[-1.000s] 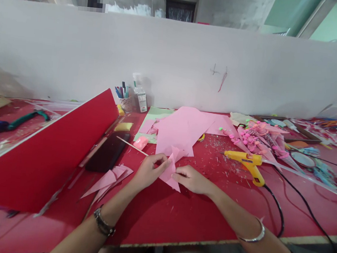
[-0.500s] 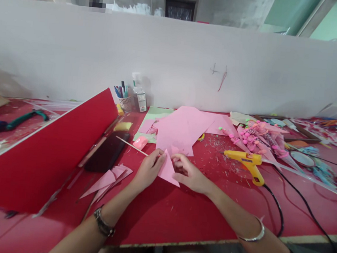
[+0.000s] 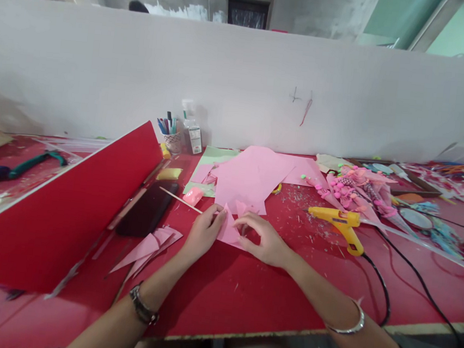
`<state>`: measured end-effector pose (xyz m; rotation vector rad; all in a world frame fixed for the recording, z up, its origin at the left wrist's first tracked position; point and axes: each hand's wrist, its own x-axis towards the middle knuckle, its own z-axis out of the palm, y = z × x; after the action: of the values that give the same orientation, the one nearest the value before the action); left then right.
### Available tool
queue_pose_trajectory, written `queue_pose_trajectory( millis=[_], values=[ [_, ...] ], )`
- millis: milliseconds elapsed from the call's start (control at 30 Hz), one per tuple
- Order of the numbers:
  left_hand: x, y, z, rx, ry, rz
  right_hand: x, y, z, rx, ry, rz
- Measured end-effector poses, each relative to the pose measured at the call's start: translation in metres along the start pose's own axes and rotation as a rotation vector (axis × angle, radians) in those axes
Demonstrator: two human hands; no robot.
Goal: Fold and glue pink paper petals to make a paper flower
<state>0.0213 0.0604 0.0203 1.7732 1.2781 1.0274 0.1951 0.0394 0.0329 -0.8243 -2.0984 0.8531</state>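
Pink paper triangle (image 3: 229, 232) pinched between both our hands, low over the red table (image 3: 245, 295).

Our left hand (image 3: 204, 231) grips its left edge with curled fingers, our right hand (image 3: 262, 240) arches over its right side, fingertips on the paper — the piece sits just in front of the loose pink sheets (image 3: 252, 176). A yellow glue gun (image 3: 340, 221) lies well to the right — a black phone (image 3: 149, 208) to the left.

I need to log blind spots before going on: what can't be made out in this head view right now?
- Folded pink paper piece: its right part is hidden under the right hand; the left hand covers its left edge, so each grip is unclear.
- Bottle: label too small to read.
- Yellow glue gun: its black cable drops behind the table edge.
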Motion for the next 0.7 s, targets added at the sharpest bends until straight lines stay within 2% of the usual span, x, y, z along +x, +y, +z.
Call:
queue_pose_trajectory(
  millis=[200,333,400,533,700],
  values=[
    [0.0,0.002,0.001,-0.051,-0.016,-0.019,0.002,0.004,-0.001,-0.056,0.013,-0.061],
    [-0.003,0.008,0.003,-0.122,-0.126,-0.057,0.003,0.006,-0.001,-0.008,0.041,-0.071],
    [-0.005,0.01,0.004,-0.16,-0.177,-0.054,0.003,0.007,0.0,0.018,0.06,-0.056],
    [-0.007,0.011,0.004,-0.203,-0.206,-0.019,0.003,0.01,0.002,0.063,0.124,0.007],
    [-0.008,0.01,0.002,-0.211,-0.223,0.0,0.004,0.01,0.002,0.086,0.277,0.097]
  ],
)
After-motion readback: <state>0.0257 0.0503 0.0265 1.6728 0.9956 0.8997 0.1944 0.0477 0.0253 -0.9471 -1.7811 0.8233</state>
